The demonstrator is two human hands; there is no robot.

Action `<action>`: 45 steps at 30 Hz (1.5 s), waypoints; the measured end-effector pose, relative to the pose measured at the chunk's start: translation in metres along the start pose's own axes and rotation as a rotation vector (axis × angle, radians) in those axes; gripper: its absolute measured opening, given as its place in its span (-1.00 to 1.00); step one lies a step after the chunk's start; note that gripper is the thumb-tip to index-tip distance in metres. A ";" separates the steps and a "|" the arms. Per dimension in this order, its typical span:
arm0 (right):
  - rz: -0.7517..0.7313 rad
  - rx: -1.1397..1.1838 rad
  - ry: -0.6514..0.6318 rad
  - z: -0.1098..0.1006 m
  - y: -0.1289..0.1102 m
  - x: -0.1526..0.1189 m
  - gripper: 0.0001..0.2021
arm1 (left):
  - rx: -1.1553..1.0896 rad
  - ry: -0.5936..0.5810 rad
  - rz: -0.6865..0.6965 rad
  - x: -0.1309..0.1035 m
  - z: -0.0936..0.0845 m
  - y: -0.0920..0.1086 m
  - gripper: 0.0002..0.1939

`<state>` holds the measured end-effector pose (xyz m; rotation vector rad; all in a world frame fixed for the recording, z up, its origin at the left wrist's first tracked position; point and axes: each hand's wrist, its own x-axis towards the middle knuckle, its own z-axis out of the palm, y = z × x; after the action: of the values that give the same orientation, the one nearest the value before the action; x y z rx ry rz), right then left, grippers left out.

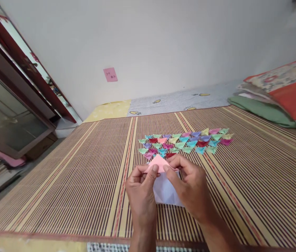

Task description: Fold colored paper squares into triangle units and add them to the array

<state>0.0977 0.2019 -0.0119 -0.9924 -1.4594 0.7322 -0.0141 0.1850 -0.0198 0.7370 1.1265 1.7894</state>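
Left-hand grip (140, 185) pinched the left side of the pink folded paper (159, 161) between thumb and fingers. You held it between your two grips, neither clearly nearer, over the far edge of the white paper (167, 190). Its pink peak pointed away from you; its long axis ran left to right. Your right-hand grip (191, 185) pinched its right side.

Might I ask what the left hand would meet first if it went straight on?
Beyond the pink paper it holds, the left hand would probably meet the small folded papers nearest it, though height above the mat is unclear.
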 end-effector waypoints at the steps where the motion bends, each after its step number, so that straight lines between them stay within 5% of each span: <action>1: -0.010 -0.012 0.002 0.000 0.000 0.000 -0.78 | -0.007 0.002 0.005 -0.001 0.001 -0.001 -0.71; 29: -0.210 -0.084 0.084 0.007 -0.004 -0.004 -0.72 | -0.108 0.011 0.064 -0.001 0.001 -0.003 -0.68; 45: -0.210 -0.075 0.096 0.008 -0.005 -0.005 -0.71 | -0.110 0.027 -0.038 -0.002 0.003 0.000 -0.58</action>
<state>0.0888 0.1958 -0.0105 -0.9022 -1.4888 0.4746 -0.0107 0.1842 -0.0188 0.6238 1.0434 1.8187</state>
